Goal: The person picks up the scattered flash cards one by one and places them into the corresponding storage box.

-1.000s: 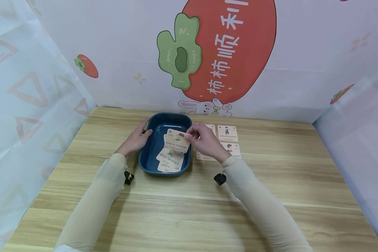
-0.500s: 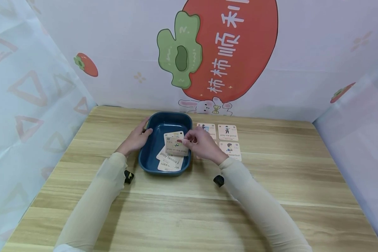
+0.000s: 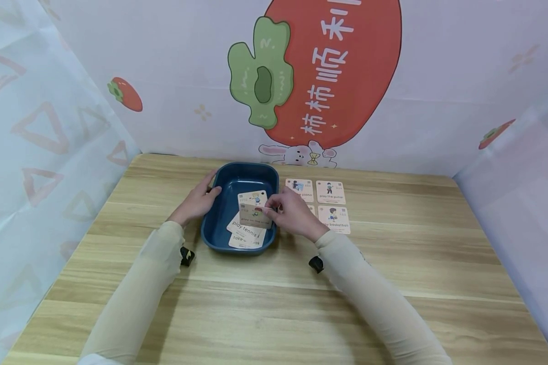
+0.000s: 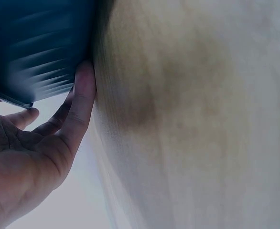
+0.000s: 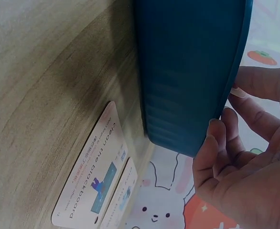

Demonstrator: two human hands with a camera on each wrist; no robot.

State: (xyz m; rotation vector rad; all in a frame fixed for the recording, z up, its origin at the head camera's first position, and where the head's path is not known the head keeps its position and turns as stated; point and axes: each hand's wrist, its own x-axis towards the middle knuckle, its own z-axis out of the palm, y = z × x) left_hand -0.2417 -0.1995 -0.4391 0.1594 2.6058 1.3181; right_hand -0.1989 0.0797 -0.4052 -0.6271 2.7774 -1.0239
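Note:
My right hand [image 3: 294,212] pinches the right edge of a small "play on the slide" flashcard [image 3: 253,217] over a dark blue tray [image 3: 217,232]. The card stands tilted and darkened by shadow. Beneath it several flashcards lie overlapping in the tray, among them a "play tennis" card [image 3: 243,231]. At the tray's left side my left hand [image 3: 195,204] holds the wall, thumb at the rim and fingers along the outside. In the right wrist view the tray's outer wall [image 5: 188,71] hides the pinched card.
Right of the tray, several flashcards lie in rows on the wooden table [image 3: 255,314]: a piano card [image 3: 299,188], a guitar card [image 3: 331,192], a basketball card [image 3: 334,219] and a partly hidden "clean the blackboard" card [image 5: 93,179]. A printed backdrop [image 3: 182,126] rises behind.
The slide card has come down a little and tipped more upright, turning darker. My right hand has shifted slightly down and left, uncovering more of the table cards. The left hand stays put.

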